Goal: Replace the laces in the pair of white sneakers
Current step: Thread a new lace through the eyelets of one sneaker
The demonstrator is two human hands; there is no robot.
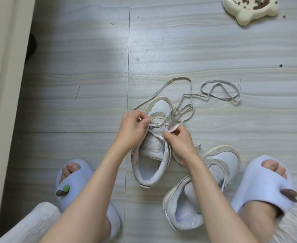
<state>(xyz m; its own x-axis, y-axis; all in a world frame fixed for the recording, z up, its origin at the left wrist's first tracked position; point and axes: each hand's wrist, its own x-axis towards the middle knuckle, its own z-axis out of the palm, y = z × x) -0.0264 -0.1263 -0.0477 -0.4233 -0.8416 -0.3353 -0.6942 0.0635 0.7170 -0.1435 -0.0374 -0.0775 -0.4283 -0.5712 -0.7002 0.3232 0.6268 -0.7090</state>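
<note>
Both hands pinching lace over sneaker.

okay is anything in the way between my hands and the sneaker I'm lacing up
Nothing visible is. Your left hand and right hand are already over the sneaker, each pinching the lace across its eyelets. The second sneaker lies off to the right, under your right forearm.

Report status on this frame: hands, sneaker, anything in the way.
Left hand and right hand each pinch the lace over the centre sneaker. Second sneaker beside it. Loose lace lies beyond, clear of the work.
</note>
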